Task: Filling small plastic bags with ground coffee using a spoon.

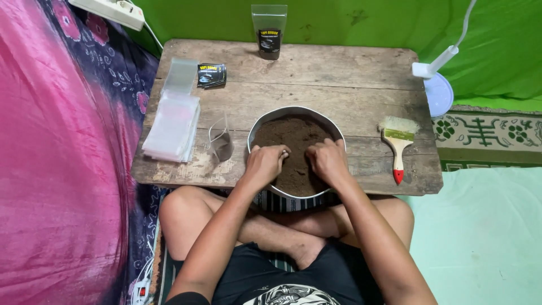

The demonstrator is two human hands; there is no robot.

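A round metal bowl full of dark brown powder sits at the near edge of a low wooden table. Both my hands are in the powder. My left hand is curled, with a small metal object showing at its fingertips. My right hand is curled beside it, its fingers pressed into the powder. What each hand grips is hidden by the fingers.
A stack of clear plastic bags lies at the table's left, with a small clear bag partly filled next to the bowl. Dark labels and a filled pouch stand farther back. A paintbrush lies at the right.
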